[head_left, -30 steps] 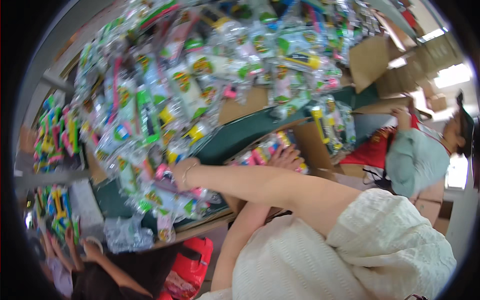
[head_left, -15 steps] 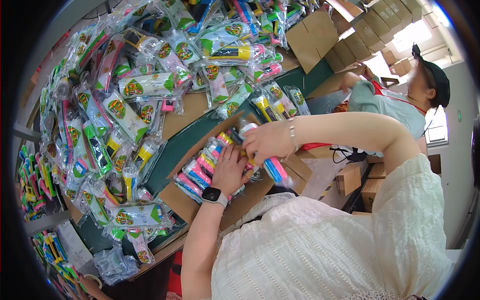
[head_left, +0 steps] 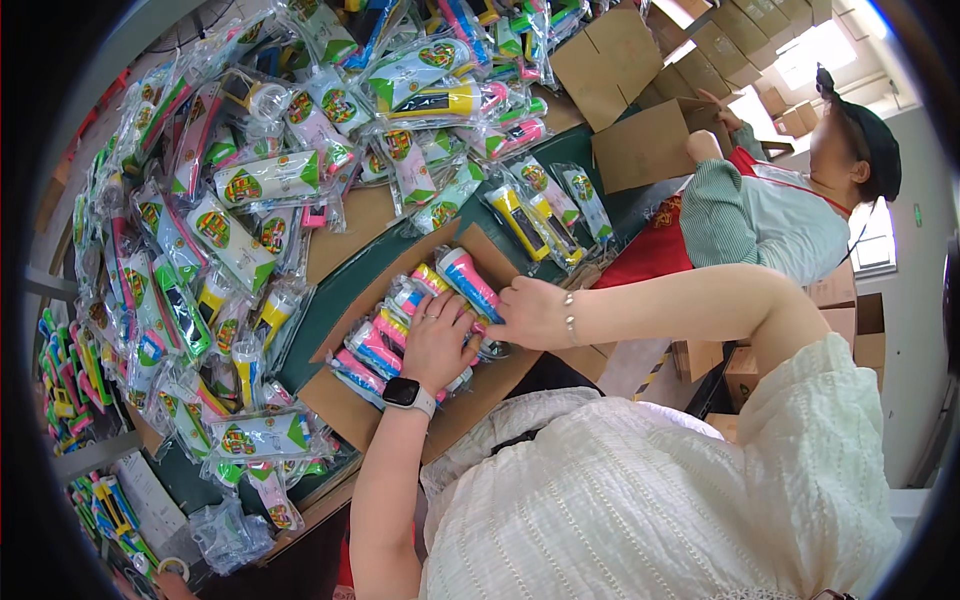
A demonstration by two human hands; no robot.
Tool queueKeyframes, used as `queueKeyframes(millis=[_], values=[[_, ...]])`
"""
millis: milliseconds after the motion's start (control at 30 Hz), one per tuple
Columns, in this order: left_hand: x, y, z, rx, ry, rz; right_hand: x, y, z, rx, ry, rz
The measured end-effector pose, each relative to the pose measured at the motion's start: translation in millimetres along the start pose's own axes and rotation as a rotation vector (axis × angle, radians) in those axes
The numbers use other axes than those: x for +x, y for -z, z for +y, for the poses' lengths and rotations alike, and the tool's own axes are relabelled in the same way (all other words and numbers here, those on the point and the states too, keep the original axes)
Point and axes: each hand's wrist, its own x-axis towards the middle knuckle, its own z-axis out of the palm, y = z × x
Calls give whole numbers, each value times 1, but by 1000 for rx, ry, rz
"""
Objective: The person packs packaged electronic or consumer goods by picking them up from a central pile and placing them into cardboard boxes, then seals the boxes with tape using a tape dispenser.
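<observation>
An open cardboard box (head_left: 338,412) on the table holds several bagged, flashlight-shaped items in pink, blue and yellow. My left hand (head_left: 437,345), with a watch on the wrist, lies on the packed items, fingers stretched out. At the box's right end, a pink-and-blue bagged flashlight (head_left: 466,278) lies slantwise along the inner wall. My right hand (head_left: 530,310) has its fingers closed at the near end of that flashlight; the fingertips are partly hidden. Beyond the box, yellow bagged flashlights (head_left: 520,222) lie on the green table (head_left: 345,265).
A large heap of bagged items (head_left: 240,215) covers the table's left and far side. A co-worker (head_left: 765,215) in a red apron handles another open carton (head_left: 640,145) at the right. Stacked cartons (head_left: 735,45) stand behind. A crumpled plastic bag (head_left: 230,535) lies at the near left.
My right hand has brought the pink-and-blue flashlight from over the box's right edge down into the box. My left hand stays on the packed items. The co-worker's carton has been moved upright.
</observation>
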Motion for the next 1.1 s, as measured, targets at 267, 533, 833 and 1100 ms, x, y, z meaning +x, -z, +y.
queueKeyframes(millis=[267,533,833,1100], values=[[13,8,-6,-7,-31,-115,30,-46,-6,-206,-183,-45],[43,-17,-15,288,42,-88,32,-46,-3,-106,-206,-89],[46,-21,-13,272,126,-80,7,-18,22,199,-149,28],[26,-27,36,122,-234,-195,-57,4,53,897,-630,545]])
